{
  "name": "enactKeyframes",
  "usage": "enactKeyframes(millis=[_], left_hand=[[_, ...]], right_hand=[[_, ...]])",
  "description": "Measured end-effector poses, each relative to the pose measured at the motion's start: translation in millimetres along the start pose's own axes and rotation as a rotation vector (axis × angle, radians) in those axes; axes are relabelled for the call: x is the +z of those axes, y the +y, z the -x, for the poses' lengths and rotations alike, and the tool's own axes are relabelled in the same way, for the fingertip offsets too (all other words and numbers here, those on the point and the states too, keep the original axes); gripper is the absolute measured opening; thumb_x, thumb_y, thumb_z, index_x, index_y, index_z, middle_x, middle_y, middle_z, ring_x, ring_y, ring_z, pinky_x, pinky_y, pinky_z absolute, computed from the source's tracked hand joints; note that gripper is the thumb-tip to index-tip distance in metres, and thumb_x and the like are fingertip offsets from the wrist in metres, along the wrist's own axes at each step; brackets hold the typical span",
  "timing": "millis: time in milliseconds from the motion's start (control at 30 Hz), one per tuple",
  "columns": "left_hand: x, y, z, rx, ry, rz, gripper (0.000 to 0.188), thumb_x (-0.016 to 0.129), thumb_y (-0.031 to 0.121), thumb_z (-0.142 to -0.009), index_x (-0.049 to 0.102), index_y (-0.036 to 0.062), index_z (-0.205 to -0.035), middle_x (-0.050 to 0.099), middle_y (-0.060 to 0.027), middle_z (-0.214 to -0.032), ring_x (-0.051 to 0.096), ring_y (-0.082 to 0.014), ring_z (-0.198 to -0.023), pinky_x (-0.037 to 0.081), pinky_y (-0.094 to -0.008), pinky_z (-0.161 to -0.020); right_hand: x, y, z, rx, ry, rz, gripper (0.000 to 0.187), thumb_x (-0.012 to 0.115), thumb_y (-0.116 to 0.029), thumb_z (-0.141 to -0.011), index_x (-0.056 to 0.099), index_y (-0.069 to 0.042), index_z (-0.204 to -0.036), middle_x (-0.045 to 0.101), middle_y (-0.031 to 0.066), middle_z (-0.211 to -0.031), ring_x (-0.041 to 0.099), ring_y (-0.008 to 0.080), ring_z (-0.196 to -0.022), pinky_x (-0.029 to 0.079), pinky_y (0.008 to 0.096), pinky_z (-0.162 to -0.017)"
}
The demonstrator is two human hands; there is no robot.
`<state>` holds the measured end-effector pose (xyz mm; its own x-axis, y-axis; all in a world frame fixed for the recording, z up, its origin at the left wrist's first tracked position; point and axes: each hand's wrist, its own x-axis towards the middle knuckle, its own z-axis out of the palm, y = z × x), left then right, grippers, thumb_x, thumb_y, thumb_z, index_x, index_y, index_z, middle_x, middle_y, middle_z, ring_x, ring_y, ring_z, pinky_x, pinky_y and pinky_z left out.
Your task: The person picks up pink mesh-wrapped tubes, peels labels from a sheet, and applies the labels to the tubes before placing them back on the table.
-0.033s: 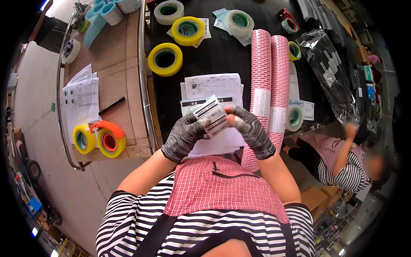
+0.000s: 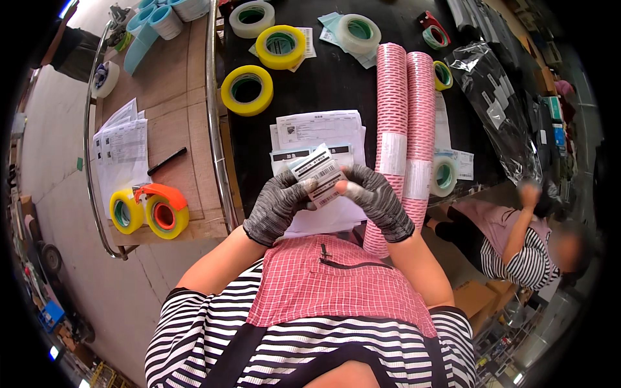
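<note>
Between my two hands, above the black table, is a small white stack of barcode labels point(image 2: 319, 169), tilted. My left hand point(image 2: 275, 205), in a grey knit glove with bare fingertips, pinches its left and lower side. At its right edge, my right hand point(image 2: 380, 200), gloved the same way, closes with thumb and fingers on it. Whether the labels are separate or one folded strip is hard to see. Below them lie printed sheets point(image 2: 323, 124), partly covered by my hands. Just right of my right hand stand two long pink-and-white patterned rolls point(image 2: 391, 97) with white labels.
Yellow tape rolls point(image 2: 248, 90) and clear tape rolls point(image 2: 358, 33) lie at the back. On the wooden cart point(image 2: 174, 116) at left are papers point(image 2: 121, 152), a black pen point(image 2: 167, 161) and an orange tape dispenser point(image 2: 162, 192). Black plastic packaging point(image 2: 495, 107) and another person point(image 2: 517, 249) are at right.
My right thumb has shifted slightly down and left across the labels. The table and its things sit a few pixels further left.
</note>
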<state>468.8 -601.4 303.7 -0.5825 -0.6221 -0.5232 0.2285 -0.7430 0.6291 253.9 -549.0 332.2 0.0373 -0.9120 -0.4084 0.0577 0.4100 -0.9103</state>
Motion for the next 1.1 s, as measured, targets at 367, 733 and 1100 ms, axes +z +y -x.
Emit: enactKeyframes(millis=[367,733,1100], left_hand=[[31,-19,-16,0.132,0.051,-0.147,0.043,0.076,0.026,-0.087,0.063,0.0027,-0.121,0.069,-0.0048,-0.102,0.064,-0.0123,-0.083,0.053,-0.0234,-0.065],[61,-67,-65,-0.067,-0.079,-0.572,0.041,0.071,0.026,-0.090,0.064,-0.0008,-0.120,0.068,-0.0076,-0.109,0.062,-0.0161,-0.102,0.047,-0.0292,-0.096],[95,-118,-119,0.004,-0.055,-0.333,0.045,0.078,0.024,-0.085,0.064,-0.0009,-0.119,0.069,-0.0065,-0.107,0.064,-0.0171,-0.101,0.051,-0.0307,-0.092]], right_hand=[[-89,29,28,-0.354,0.536,0.528,0.039,0.068,-0.025,-0.090,0.060,-0.001,-0.120,0.066,0.0176,-0.108,0.063,0.0303,-0.100,0.049,0.0402,-0.091],[-189,127,52,-0.066,0.740,0.758,0.095,0.081,-0.039,-0.074,0.034,0.005,-0.145,0.045,0.0314,-0.137,0.047,0.0425,-0.128,0.039,0.0449,-0.109],[-188,132,64,-0.127,0.604,0.624,0.101,0.082,-0.031,-0.071,0.027,0.005,-0.148,0.055,0.0287,-0.131,0.057,0.0372,-0.120,0.045,0.0413,-0.103]])
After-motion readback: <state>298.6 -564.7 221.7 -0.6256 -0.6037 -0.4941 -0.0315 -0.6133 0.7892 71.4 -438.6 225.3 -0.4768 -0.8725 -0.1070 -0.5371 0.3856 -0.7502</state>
